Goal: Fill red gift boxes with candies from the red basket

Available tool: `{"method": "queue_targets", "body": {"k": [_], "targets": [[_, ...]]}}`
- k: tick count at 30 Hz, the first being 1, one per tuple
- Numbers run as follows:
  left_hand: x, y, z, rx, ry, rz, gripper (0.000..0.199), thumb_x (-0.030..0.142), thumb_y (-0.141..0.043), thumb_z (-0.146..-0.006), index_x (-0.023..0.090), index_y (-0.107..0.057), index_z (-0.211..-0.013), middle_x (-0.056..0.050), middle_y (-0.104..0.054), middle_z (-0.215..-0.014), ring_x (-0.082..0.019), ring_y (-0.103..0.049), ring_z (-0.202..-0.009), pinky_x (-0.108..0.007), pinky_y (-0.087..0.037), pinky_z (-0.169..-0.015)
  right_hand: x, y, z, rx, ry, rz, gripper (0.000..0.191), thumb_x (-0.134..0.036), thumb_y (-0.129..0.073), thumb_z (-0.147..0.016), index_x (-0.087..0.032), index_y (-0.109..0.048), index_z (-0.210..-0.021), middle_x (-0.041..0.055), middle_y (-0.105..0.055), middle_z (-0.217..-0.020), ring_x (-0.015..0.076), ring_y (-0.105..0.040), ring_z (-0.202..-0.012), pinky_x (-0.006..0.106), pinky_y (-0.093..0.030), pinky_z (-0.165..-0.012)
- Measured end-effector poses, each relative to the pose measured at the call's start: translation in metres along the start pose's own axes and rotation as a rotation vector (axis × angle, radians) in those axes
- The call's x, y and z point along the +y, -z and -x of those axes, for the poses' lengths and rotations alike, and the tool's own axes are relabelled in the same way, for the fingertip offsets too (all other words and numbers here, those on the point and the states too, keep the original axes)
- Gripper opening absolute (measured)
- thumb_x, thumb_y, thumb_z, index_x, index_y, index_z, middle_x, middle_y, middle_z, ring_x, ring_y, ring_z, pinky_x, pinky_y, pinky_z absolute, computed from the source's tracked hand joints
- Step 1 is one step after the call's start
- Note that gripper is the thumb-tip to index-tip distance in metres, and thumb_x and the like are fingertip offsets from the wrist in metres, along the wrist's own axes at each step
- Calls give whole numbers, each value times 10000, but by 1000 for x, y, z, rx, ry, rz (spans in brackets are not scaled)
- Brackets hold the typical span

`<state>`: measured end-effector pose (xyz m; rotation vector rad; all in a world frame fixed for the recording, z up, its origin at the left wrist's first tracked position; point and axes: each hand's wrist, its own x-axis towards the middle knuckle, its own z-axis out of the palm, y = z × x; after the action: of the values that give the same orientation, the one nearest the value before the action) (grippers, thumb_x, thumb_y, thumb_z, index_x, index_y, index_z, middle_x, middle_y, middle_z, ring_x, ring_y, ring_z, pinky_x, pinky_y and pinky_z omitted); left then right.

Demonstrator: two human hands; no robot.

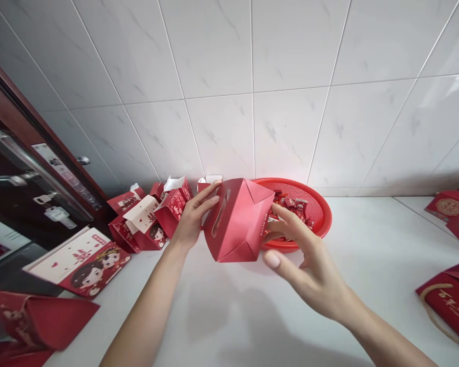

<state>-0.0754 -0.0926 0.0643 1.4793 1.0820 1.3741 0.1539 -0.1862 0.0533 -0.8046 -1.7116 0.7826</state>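
A red paper gift box [237, 219] with folded end flaps and a handle slot is held up over the counter, tilted on its side. My left hand [195, 216] grips its slotted side, with the fingers on top and the thumb hidden behind the box. At the box's other side, my right hand [302, 260] has its fingers and thumb spread. Its fingertips are at the box's edge, and I cannot tell whether they touch it. Behind the box stands a red plastic basket [323, 214] holding small red-wrapped packets [290, 204], partly hidden by the box and my right hand.
Several red and white gift boxes [145, 214] stand along the wall at left. A box with cartoon figures [94, 265] and another red box [57, 316] are nearer. More red boxes [449, 298] lie at right. A dark door [19, 153] with keys borders the white counter [371, 265].
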Motion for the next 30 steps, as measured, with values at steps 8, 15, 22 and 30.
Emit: {"method": "queue_targets", "body": {"k": [8, 15, 22, 30], "targets": [[16, 5, 24, -65, -270, -470, 516, 508, -760, -861, 316, -706, -1337, -27, -658, -1453, -325, -528, -1436, -482, -433, -1213, 25, 42, -20, -93, -327, 37, 613, -641, -562, -982, -294, -556, -1487, 105, -730, -1313, 327, -703, -1206, 503, -626, -948], [13, -17, 43, -319, -301, -702, 769, 399, -739, -894, 417, -399, -1584, 1, -624, -1492, -301, -661, -1290, -409, -563, -1062, 39, 49, -22, -409, -281, 114, 642, -544, -745, -880, -233, -633, -1431, 113, -764, -1224, 317, -728, -1128, 486, -637, -923], [6, -35, 49, -554, -392, -864, 713, 207, -684, -920, 358, -431, -1570, -13, -726, -1330, -217, -728, -1089, -338, -586, -942, 31, 41, -25, -444, -217, 214, 249, -226, -641, -944, -230, -772, -1157, 36, -787, -1055, 207, -699, -917, 331, -562, -816], [29, 4, 33, -674, -147, -861, 593, 424, -788, -824, 275, -658, -1383, -53, -735, -1247, -252, -690, -1115, -342, -554, -955, 35, 37, -23, -441, -179, 354, 218, -158, -642, -922, -224, -780, -1078, 18, -772, -964, 162, -607, -747, 285, -475, -662]]}}
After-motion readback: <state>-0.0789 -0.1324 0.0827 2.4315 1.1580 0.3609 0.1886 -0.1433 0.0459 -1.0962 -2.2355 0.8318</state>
